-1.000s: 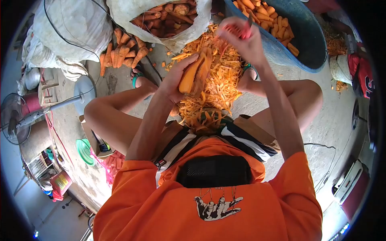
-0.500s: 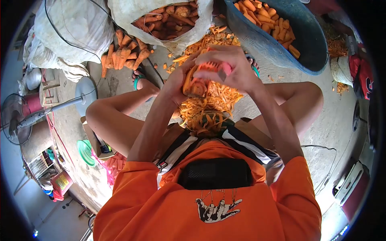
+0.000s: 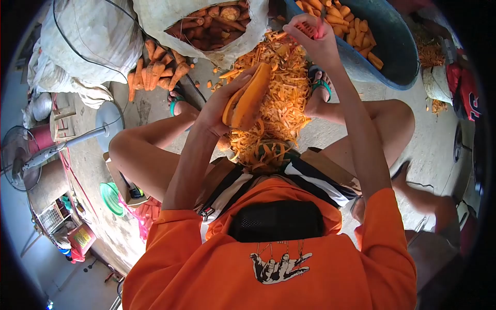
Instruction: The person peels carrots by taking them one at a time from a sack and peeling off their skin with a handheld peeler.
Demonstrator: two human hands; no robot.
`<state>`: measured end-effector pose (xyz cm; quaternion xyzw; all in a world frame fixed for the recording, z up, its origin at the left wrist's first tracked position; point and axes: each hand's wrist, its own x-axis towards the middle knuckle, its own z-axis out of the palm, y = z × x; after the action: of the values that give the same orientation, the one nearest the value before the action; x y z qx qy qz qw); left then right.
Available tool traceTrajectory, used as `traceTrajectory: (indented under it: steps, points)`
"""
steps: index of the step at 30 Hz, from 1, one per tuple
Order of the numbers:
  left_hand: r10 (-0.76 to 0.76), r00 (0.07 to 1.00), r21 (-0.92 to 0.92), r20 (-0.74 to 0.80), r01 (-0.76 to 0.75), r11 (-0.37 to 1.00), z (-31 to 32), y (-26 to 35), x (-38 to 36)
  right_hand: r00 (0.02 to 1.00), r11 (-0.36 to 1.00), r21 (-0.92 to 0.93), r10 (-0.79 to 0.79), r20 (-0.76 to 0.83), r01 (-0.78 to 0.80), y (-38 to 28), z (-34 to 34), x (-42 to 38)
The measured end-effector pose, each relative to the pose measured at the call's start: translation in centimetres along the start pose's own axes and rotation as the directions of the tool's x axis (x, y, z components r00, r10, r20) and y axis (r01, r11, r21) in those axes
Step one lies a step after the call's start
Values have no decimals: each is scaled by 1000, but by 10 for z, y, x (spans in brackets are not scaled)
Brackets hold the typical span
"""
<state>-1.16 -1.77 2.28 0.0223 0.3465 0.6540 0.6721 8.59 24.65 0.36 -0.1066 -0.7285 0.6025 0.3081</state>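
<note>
My left hand (image 3: 216, 106) is wrapped round a thick orange carrot (image 3: 254, 98) with a dark lengthwise gap along it, held tilted above the peelings. Up by the rim of the blue tub, my right hand (image 3: 324, 47) grips a red peeler (image 3: 307, 29), apart from the carrot. Below both hands a long heap of orange carrot peelings (image 3: 283, 98) covers the floor between my feet. Peeled carrots (image 3: 356, 33) lie inside the blue tub (image 3: 395, 57) at the upper right.
An open white sack (image 3: 150, 20) of unpeeled carrots stands at the top, with loose unpeeled carrots (image 3: 155, 72) beside it. A grey fan (image 3: 23, 157) lies at the left near a green basket (image 3: 110, 198). Another person's leg (image 3: 426, 199) shows at the right.
My right hand has moved up and right with the peeler, away from the carrot. The carrot in my left hand now shows its length. Another person's leg has appeared at the right.
</note>
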Motion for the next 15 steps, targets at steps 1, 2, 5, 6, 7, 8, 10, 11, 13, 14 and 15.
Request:
traceTrajectory:
  steps: [1, 2, 5, 6, 7, 8, 10, 11, 13, 14, 15]
  points:
    - [29, 1000, -7, -11, -29, 1000, -1, 1, 1, 1000, 1000, 1, -5, 5, 5, -5, 5, 1]
    - [33, 999, -10, -14, -33, 999, -2, 1, -1, 992, 992, -61, -106, 69, 110, -11, 12, -5]
    - [-59, 998, -11, -10, 59, 998, -5, 2, 0, 970, 967, -134, -198, 139, 217, -21, 20, -14]
    - [-36, 999, -44, 41, 37, 998, -5, -1, -2, 990, 988, -95, -114, 87, 122, 5, 7, -9]
    - [-7, 996, -73, 94, 14, 997, -5, -2, -2, 994, 988, -109, -103, 44, 108, 13, -2, -5]
    - [-7, 995, -70, 96, 14, 997, -2, 0, -2, 996, 988, -122, -92, 0, 92, 21, -12, 0]
    - [16, 996, -101, 87, -7, 995, 3, 3, -1, 998, 998, -32, -50, -26, 49, -3, -3, -3]
    - [23, 997, -107, 80, -14, 994, 2, 0, 0, 999, 998, 59, 1, -46, 2, -18, 9, -11]
    - [77, 996, -164, -54, -85, 983, 2, -2, 8, 1000, 978, 206, -19, 17, 15, -48, 41, -32]
    - [80, 995, -165, -58, -89, 982, 2, -2, 8, 989, 993, 68, -105, 107, 98, -60, 52, -44]
    - [91, 993, -146, -73, -101, 984, 3, -1, 8, 964, 980, -63, -174, 202, 190, -66, 59, -49]
